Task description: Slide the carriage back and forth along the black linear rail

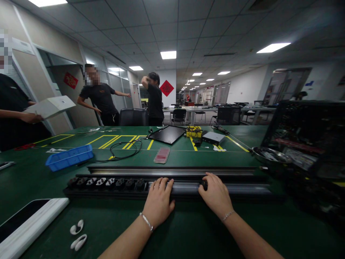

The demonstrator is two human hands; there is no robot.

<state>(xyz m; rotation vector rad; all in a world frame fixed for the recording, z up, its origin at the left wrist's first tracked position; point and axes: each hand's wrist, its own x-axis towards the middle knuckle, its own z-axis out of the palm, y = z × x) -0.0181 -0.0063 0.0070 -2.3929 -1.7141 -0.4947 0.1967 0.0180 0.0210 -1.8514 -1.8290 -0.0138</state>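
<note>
A long black power track (242,189) lies across the table in front of me, with a row of several socket modules (110,182) set along its left half. My left hand (159,198) rests on the track just right of that row, fingers stretched over it and thumb apart. What lies beneath its fingertips is hidden. Further right, my right hand (215,189) has its thumb and fingers closed around a small black socket module (204,185) at the track. Most of that module is covered by the hand. Behind the track lies a parallel metal rail (172,171).
A blue bin (69,157), black cable (126,158), flat black panel (167,134), yellow box (194,131) and grey box (213,137) are on the green table. At right stand a metal bowl (269,155) and dark equipment (304,133). Several people stand beyond.
</note>
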